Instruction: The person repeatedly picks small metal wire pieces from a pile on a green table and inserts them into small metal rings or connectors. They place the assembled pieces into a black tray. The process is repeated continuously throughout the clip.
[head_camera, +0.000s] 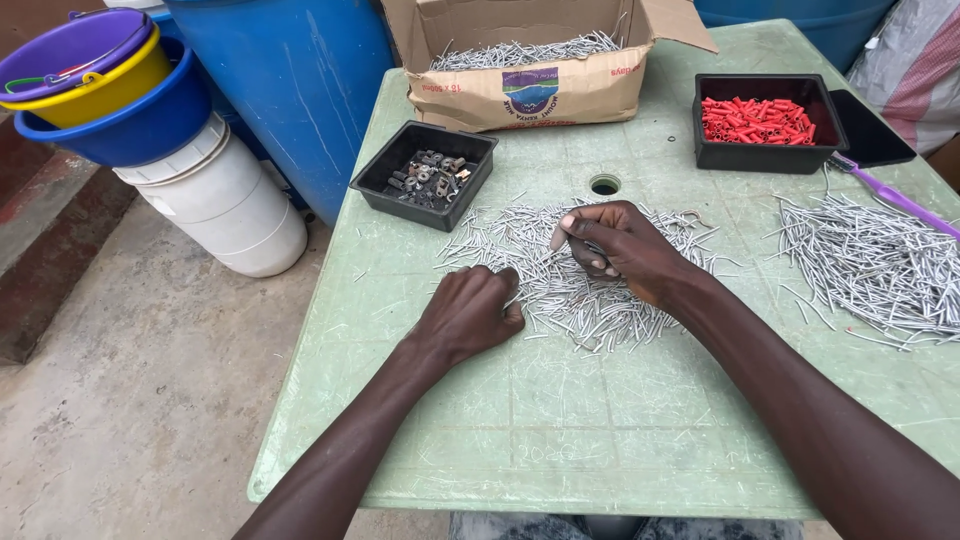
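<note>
Steel nails (590, 290) heaped on my bench (600, 420): left hand (468, 312) fisted at the heap's near-left edge, contents unseen; right hand (620, 248) above, pinching one nail.

Looks like a small outdoor workshop or yard setup for sorting hardware. There's a scuffed green plastic bench (560, 440) on a bare concrete floor (130, 400), with loose heaps of nails (570, 270) spread across it. At the far side sits a torn cardboard box (540, 85) full of more nails, plus black trays (425, 175) of small parts. Blue barrels (290, 90) and stacked plastic buckets (110, 90) stand far left.
</note>
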